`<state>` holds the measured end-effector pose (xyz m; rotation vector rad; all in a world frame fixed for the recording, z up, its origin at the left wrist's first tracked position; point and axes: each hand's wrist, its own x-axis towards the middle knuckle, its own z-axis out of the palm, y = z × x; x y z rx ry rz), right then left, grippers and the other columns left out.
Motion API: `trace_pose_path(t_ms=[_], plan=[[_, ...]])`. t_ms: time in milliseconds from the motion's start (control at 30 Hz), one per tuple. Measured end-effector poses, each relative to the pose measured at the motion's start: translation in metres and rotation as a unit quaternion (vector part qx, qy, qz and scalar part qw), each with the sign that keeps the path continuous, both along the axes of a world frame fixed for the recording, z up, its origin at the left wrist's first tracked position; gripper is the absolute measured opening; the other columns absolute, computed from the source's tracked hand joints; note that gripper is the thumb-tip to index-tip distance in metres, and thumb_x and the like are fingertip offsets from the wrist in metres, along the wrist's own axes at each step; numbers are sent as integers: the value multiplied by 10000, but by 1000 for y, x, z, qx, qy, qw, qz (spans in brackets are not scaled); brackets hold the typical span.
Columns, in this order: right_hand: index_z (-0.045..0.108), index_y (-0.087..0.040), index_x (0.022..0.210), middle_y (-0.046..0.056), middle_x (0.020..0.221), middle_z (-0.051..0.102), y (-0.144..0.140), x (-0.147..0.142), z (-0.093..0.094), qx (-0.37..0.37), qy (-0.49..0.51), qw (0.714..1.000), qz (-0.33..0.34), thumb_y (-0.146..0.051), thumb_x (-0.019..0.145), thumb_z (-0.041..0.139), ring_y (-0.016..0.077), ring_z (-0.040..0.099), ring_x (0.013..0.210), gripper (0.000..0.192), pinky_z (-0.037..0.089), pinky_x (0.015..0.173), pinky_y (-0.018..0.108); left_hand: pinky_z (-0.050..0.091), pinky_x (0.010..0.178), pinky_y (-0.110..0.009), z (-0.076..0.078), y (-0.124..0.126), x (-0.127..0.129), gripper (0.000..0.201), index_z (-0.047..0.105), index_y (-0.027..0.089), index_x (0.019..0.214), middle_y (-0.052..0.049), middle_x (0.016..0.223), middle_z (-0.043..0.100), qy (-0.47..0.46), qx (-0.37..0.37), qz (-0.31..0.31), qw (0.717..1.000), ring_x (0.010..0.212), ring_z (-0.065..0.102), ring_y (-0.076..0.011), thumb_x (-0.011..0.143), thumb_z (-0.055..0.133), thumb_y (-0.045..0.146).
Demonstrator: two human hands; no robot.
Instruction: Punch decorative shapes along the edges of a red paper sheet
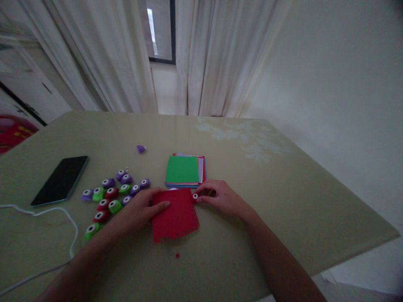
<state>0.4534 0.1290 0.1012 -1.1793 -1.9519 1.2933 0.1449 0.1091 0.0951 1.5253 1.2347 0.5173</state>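
A square of red paper with small notches along its lower and right edges is pinched at its left side by my left hand, the thumb lying on top. At the paper's upper right corner, my right hand grips a small red craft punch with a white and black button between thumb and fingers. The punch meets the paper's edge; its slot is hidden. Left of my left hand stand several like punches, among them a green punch, a red punch and a purple punch.
A stack of coloured paper with a green sheet on top lies just beyond my hands. One purple punch rests apart, farther back. At left are a dark-screened tablet and a white cable. A red paper scrap lies near me.
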Motion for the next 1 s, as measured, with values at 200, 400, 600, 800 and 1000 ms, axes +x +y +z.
trace_pose_path(t_ms=[200,400,600,800,1000], plan=[[839,-214,1046,67,1034,804,-1,-4,1,-19,31,999,-9,-365,891,859,220,744,938,217,563,872,347,611,783,-403,0,1,2,555,720,182,1340,-121,1182,822,31,31,-12,999,984,768,-346,955,684,581],[846,-222,1021,63,1018,807,-1,-5,3,-15,36,999,-12,-341,880,858,224,745,933,185,566,876,352,596,727,-376,4,2,5,523,731,198,1290,-110,1142,824,38,36,-9,999,951,767,-341,939,686,584],[846,-231,1023,61,1022,804,-1,-5,1,-24,33,999,-15,-362,873,860,228,744,935,199,571,879,360,548,588,-334,5,1,6,531,671,199,1269,-89,1012,811,42,25,13,999,815,756,-311,909,705,587],[846,-240,1036,56,1029,804,0,-4,-2,-23,33,999,-8,-351,891,855,224,741,942,183,561,881,348,552,604,-346,3,3,6,526,684,186,1221,-102,1012,800,69,68,33,995,803,750,-309,878,737,582],[848,-230,1012,60,1020,812,-1,-4,-1,-23,38,999,-7,-338,886,857,229,746,946,166,563,882,351,584,612,-361,-1,4,7,520,685,203,1219,-95,1002,815,34,45,51,997,812,774,-322,864,760,575]])
